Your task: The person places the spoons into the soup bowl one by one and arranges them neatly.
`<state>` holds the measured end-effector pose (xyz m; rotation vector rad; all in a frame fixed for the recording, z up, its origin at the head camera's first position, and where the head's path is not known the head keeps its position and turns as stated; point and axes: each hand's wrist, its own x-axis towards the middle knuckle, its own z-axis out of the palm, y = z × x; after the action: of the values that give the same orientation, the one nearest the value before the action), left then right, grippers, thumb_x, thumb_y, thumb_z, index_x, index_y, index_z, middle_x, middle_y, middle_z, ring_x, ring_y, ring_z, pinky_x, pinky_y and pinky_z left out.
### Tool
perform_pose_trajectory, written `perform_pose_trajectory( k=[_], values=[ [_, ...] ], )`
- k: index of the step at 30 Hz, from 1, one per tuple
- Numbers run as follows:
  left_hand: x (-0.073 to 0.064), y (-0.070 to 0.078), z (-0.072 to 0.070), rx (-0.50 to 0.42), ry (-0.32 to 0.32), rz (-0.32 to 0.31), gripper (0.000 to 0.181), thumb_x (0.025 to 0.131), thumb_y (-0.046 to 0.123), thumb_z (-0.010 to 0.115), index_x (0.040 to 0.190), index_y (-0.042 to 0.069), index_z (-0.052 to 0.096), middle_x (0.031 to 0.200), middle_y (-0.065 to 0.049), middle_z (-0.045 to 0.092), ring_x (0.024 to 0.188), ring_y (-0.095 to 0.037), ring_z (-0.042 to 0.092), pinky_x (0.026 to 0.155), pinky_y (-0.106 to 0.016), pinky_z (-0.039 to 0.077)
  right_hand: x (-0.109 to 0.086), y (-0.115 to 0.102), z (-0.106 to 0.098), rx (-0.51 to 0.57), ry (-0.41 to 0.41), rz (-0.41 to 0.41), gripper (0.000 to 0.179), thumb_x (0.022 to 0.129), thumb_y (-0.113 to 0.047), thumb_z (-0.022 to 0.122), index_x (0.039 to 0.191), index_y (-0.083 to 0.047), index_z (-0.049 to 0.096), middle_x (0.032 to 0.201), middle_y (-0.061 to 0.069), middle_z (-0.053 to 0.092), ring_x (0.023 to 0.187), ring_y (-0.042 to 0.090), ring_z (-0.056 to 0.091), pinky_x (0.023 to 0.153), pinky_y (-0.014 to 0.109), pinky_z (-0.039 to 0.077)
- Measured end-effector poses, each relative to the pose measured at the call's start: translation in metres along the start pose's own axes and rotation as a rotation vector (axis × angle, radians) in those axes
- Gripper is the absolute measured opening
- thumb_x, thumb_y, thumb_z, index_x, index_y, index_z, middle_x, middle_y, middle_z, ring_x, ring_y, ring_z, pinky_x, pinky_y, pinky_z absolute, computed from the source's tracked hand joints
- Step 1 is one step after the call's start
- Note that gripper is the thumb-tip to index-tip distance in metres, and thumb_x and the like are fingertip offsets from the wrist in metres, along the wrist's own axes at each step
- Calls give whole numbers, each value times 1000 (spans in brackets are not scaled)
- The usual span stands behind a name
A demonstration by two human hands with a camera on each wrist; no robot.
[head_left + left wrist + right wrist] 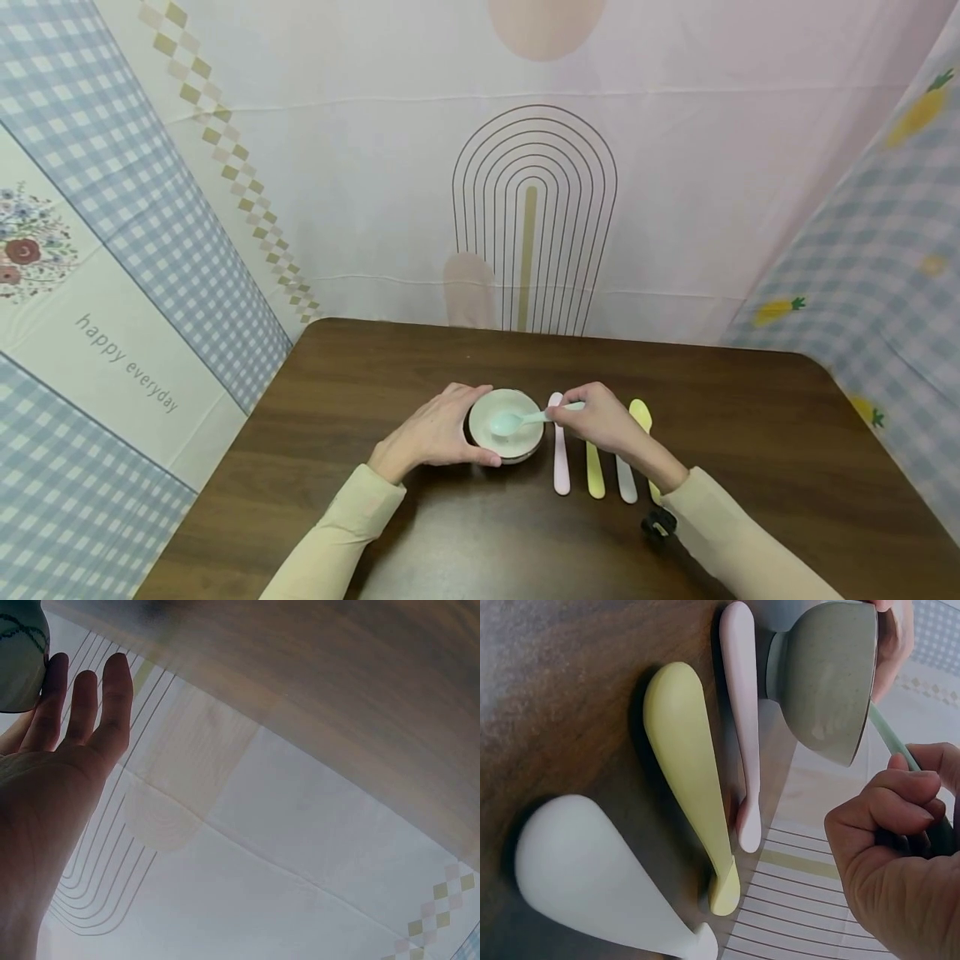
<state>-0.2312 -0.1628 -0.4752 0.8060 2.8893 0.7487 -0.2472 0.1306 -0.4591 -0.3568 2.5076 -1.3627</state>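
My left hand (438, 432) holds a small ceramic bowl (528, 446) at its left side, thumb at the near rim and fingers round the back. In the left wrist view, some fingers (116, 697) stand off the bowl (21, 671). Between thumb and fingers, my right hand (603, 421) pinches a mint-green spoon (506, 424) by its handle. The spoon's scoop end is inside the bowl, and its handle slants over the right rim. From the right wrist view, the bowl's outside (825, 682) is grey-green and speckled, and the bowl hides the scoop end.
Right of the bowl, a pink spoon (561, 467), a yellow spoon (595, 477), a white spoon (626, 483) and another yellow spoon (641, 412) lie in a row, partly under my right hand. A small black device (659, 524) is by my right sleeve. Patterned cloths (375, 208) surround the brown table (352, 358).
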Motion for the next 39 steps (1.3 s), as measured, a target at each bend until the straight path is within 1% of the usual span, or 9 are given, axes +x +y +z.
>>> perform_pose_trajectory(
  k=[4,7,12,16,20,24,27,32,39],
  values=[
    [0,0,0,1,0,0,111,74,63,93,161,7,51,151,-12,65,143,-29,57,118,-52,51,4,1,-1,8,-24,5,29,97,-21,76,84,5,72,54,-9,43,53,9,34,50,21,26],
    [0,0,1,1,0,2,112,74,63,93,161,7,51,152,-12,65,143,-29,57,118,-51,51,7,2,-1,8,-41,18,29,97,-21,76,85,5,71,53,-10,42,53,8,34,50,21,26],
    [1,-1,2,1,1,4,112,74,63,93,162,8,50,152,-12,65,144,-29,56,119,-50,50,10,3,0,-24,-73,29,29,96,-24,76,86,3,72,54,-11,38,53,8,34,51,22,26],
    [1,-1,2,3,0,1,111,74,64,92,162,9,51,151,-11,65,144,-28,56,118,-49,51,12,2,1,-54,-83,42,29,95,-27,78,84,-1,73,55,-12,38,53,7,35,51,22,27],
    [1,-2,2,2,0,-1,111,74,64,92,162,9,51,151,-11,65,143,-28,57,118,-49,51,14,1,1,-42,-83,54,29,95,-26,78,83,0,72,54,-12,38,52,6,36,51,21,28],
    [1,-2,2,6,-2,-1,112,74,64,92,162,9,50,151,-11,65,143,-28,57,118,-49,51,18,0,0,-4,-84,72,28,94,-21,79,82,2,70,52,-10,39,51,7,37,51,22,28],
    [1,-1,1,11,-5,0,112,74,64,92,162,9,50,152,-11,65,144,-28,56,118,-50,51,22,-2,-1,11,-82,85,27,93,-19,81,82,4,70,53,-9,42,51,8,39,51,22,28],
    [0,0,0,7,-5,-3,112,75,64,92,162,8,50,152,-11,65,144,-29,56,119,-50,50,27,-5,-2,-15,-64,108,28,91,-22,84,86,3,73,54,-7,49,53,8,44,52,23,32],
    [0,-1,1,10,2,-5,113,74,65,92,162,8,50,153,-11,64,145,-28,56,119,-51,50,34,-4,0,0,-33,117,24,88,-21,87,82,-3,72,57,-3,56,55,10,50,54,24,35]
  ],
)
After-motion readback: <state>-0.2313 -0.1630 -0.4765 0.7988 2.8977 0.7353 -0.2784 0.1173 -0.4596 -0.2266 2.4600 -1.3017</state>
